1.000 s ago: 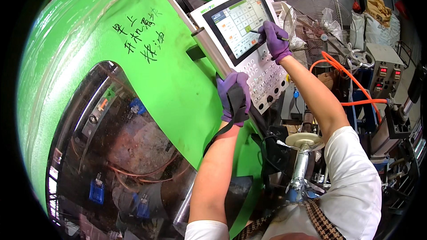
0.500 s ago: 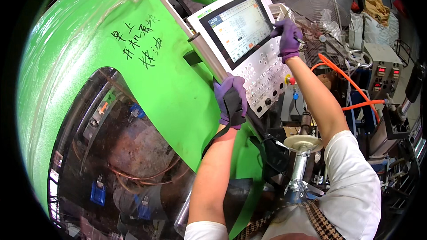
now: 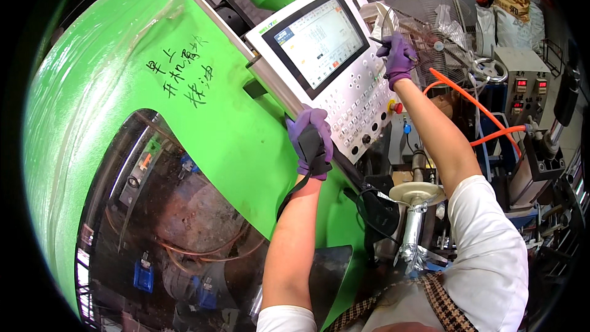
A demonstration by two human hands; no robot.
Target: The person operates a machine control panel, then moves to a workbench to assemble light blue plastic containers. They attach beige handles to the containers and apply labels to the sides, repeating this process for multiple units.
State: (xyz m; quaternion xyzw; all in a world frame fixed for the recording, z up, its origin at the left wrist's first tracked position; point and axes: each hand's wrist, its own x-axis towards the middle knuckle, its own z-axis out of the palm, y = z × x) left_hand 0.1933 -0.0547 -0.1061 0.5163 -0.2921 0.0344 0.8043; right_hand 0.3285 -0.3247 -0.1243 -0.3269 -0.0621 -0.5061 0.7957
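Note:
A white control panel [image 3: 344,107] with a lit screen [image 3: 319,40] and rows of buttons stands tilted in front of me. My left hand [image 3: 310,138], in a purple glove with a black strap across its back, is closed round the panel's lower left edge. At the panel's right side, just off the screen, my right hand [image 3: 399,55] is raised in a purple glove. Its fingers are closed on a dark pen-like stick [image 3: 376,40], whose end sticks out toward the screen. A red emergency stop button [image 3: 396,107] sits below that hand.
Green machine housing [image 3: 239,141] with handwriting and a dark window [image 3: 196,209] fills the left. A wire fan [image 3: 430,31], orange hoses [image 3: 467,101] and a grey control box [image 3: 522,77] stand at right. Sacks [image 3: 513,12] lie behind; a pale disc on a foil-wrapped post [image 3: 418,192] is close by.
My view has shifted a little, so the panel appears slightly further left. The stick in my right hand now points toward the screen. My left hand keeps its grip on the panel edge.

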